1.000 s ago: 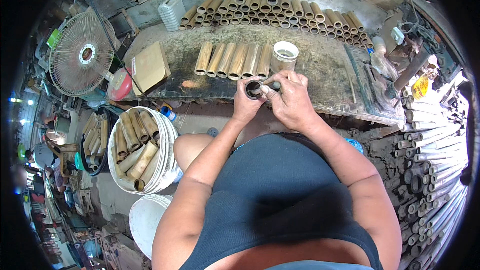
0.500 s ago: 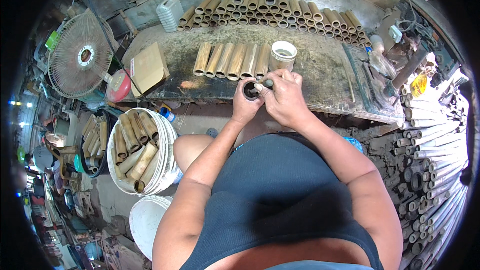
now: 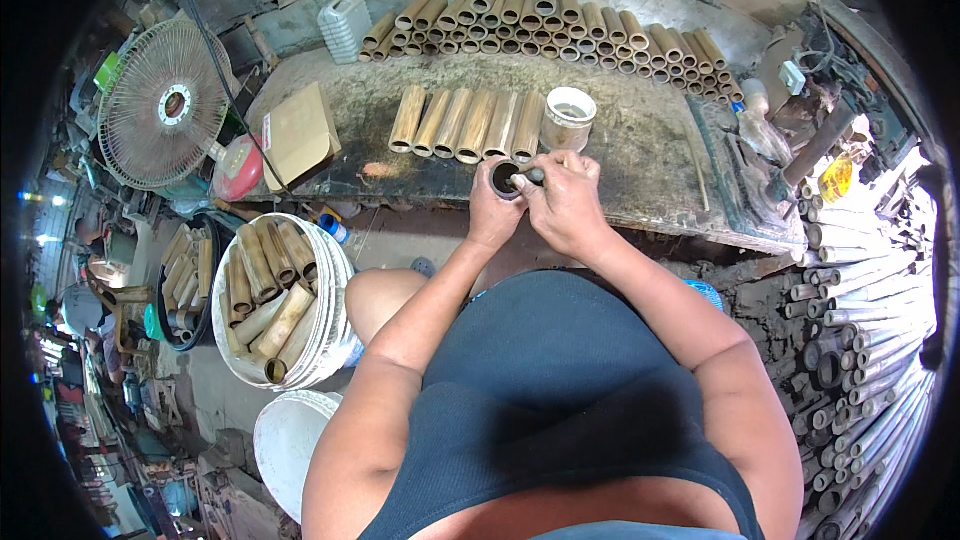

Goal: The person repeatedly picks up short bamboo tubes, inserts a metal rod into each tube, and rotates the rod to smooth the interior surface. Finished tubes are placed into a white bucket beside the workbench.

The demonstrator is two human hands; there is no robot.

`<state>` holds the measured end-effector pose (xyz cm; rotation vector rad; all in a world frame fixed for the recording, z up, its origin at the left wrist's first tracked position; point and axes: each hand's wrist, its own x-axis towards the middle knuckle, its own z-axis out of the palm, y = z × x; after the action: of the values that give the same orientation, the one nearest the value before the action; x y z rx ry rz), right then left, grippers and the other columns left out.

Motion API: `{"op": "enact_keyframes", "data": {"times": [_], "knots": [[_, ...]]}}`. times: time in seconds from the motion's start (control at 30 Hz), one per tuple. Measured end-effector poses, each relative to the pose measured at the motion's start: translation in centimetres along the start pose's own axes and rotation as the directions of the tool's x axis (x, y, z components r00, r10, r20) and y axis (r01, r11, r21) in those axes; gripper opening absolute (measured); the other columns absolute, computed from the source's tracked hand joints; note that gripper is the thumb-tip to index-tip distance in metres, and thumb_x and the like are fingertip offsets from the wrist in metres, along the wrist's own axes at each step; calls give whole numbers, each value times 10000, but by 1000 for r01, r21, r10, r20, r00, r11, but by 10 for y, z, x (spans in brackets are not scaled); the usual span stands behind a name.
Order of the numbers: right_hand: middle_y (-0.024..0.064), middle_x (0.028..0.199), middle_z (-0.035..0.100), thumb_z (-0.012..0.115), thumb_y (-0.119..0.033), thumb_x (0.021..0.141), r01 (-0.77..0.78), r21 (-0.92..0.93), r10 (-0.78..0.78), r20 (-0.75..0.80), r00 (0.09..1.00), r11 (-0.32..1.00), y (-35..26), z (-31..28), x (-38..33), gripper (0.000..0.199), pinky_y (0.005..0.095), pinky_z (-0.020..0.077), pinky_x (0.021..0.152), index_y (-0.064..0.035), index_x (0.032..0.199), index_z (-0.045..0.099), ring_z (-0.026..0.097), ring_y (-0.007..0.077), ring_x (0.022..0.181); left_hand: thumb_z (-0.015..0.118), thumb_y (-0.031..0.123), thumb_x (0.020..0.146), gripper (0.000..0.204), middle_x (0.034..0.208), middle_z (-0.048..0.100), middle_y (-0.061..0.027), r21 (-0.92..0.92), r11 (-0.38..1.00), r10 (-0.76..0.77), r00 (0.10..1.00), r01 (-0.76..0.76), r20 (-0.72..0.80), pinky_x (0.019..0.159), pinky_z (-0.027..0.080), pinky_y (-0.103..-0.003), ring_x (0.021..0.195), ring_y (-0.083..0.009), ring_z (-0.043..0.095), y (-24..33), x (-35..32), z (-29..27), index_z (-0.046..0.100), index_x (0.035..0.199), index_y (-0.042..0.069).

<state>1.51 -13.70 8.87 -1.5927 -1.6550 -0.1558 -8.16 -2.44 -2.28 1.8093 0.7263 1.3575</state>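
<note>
Two hands work a short bamboo tube at the near edge of the workbench.

The left hand (image 3: 492, 212) is wrapped closed around the bamboo tube (image 3: 503, 178), its open end up, just over the near edge of the workbench (image 3: 640, 140). The right hand (image 3: 568, 202) pinches a small dark tool (image 3: 528, 178) at the tube's mouth. A row of five tubes (image 3: 466, 123) and a white cup (image 3: 570, 117) lie just beyond; bare bench stretches right toward the far corner.
</note>
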Motion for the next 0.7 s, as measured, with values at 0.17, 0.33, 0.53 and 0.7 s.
{"op": "enact_keyframes", "data": {"times": [0.17, 0.33, 0.53, 0.7], "knots": [[146, 985, 660, 702, -210, 910, -143, -52, 147, 87, 985, 988, 6, 8, 2, 226, 450, 346, 951, -56, 1076, 692, 589, 314, 1030, 836, 125, 741, 585, 1202, 589, -184, 111, 993, 41, 999, -44, 30, 996, 469, -446, 1133, -373, 572, 3, 4, 5, 540, 1233, 10], [145, 998, 644, 702, -198, 915, 3, 35, -1, -58, 998, 999, 3, -9, -3, 199, 435, 349, 952, -64, 1061, 689, 583, 314, 1024, 853, 176, 748, 578, 1203, 618, -187, 96, 991, -97, 993, 90, 68, 997, 468, -459, 1149, -379, 578, 2, 5, 3, 561, 1224, 29], [147, 1020, 639, 675, -217, 941, -180, -46, 182, 45, 982, 983, -5, -18, 4, 208, 445, 360, 968, -73, 1091, 686, 579, 317, 1035, 860, 217, 773, 591, 1090, 702, -186, 130, 965, -254, 928, 227, 272, 919, 521, -451, 1047, -345, 672, -30, 10, 8, 570, 1246, 11], [135, 1002, 650, 670, -253, 957, -69, 137, 98, -213, 972, 988, 17, -66, 2, 201, 422, 356, 974, -84, 1064, 693, 580, 295, 1032, 844, 308, 793, 671, 1210, 665, -216, 123, 962, -269, 931, 245, 247, 971, 502, -435, 1114, -341, 649, -43, 11, -4, 543, 1305, -6]]}}
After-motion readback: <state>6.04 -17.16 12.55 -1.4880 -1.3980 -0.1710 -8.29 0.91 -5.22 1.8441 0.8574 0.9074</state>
